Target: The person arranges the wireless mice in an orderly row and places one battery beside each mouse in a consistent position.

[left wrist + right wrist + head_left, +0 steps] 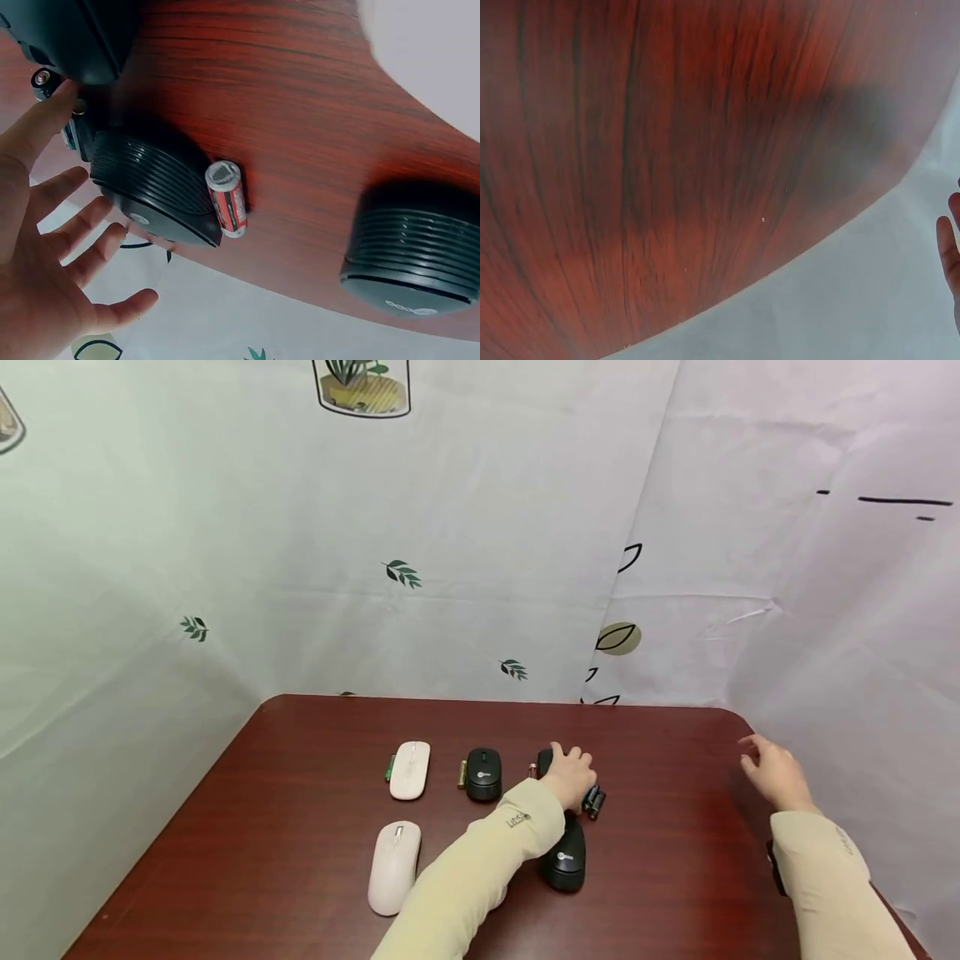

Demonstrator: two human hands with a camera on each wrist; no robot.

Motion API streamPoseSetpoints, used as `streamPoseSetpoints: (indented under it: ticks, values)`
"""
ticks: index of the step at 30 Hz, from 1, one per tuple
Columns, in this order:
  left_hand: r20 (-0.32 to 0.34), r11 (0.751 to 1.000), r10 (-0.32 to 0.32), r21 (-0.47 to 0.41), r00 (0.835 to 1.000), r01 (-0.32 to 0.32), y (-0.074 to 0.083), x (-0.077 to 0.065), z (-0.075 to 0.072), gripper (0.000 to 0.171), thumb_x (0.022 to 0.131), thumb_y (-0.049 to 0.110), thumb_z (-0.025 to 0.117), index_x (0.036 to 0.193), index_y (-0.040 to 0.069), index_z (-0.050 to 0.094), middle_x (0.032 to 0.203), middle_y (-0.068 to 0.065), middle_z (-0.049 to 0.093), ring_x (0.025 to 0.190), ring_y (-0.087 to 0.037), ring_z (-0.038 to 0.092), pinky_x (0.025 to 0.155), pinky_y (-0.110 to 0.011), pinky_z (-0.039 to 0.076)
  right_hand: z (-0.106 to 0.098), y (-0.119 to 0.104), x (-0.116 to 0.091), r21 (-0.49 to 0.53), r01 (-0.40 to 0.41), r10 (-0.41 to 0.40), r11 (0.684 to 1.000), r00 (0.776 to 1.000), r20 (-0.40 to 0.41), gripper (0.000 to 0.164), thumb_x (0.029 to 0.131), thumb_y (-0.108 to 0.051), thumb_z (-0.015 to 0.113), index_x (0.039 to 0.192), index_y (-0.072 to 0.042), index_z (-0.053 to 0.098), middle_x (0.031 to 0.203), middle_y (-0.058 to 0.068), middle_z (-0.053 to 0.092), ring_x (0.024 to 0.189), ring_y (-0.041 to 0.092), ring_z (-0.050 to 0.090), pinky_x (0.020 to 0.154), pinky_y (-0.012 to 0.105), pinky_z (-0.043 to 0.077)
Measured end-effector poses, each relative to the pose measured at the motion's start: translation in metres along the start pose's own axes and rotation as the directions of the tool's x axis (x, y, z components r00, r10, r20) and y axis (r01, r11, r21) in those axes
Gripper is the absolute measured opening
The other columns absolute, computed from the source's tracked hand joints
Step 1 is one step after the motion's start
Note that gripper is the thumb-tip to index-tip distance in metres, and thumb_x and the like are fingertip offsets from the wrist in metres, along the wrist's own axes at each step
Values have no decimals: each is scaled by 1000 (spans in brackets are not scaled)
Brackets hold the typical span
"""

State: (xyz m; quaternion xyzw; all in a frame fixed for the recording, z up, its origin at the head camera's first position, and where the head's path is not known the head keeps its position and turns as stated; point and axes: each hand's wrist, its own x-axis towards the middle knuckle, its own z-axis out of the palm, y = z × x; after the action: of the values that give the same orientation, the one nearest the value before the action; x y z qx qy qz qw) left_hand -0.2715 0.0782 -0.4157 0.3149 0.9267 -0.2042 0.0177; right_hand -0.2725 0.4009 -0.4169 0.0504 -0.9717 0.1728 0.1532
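In the head view my left hand [570, 777] is over the back right black computer mouse [545, 762]. The left wrist view shows that hand with its fingers spread beside this mouse [154, 187], one digit reaching dark batteries [46, 79]; whether it touches them I cannot tell. A red-striped battery [227, 199] lies against the mouse's other side. Nearer the front is another black mouse [565, 860], partly behind my left sleeve. My right hand [780, 775] hovers by the table's right edge, fingers loosely bent, holding nothing.
Left of these lies a middle black mouse [483, 775] with a gold battery [462, 774] beside it. A white mouse [410, 770] with a green battery [390, 767] is farther left. A larger white mouse [394, 868] lies in front. Patterned cloth [450, 635] hangs behind the table [262, 827].
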Motion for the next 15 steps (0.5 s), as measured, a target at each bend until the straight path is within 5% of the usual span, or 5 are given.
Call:
streamPoseSetpoints:
  ticks: [15]
  values:
    - [27,999,20,25,999,-21,3,1,-3,35,80,47,70,114,38,63,129,10,49,123,-12,41,104,-41,34,-1,-2,2,-14,19,-18,1000,999,39,26,83,-1,52,105,11,55,85,28,60,69,35,55,62,48,43]
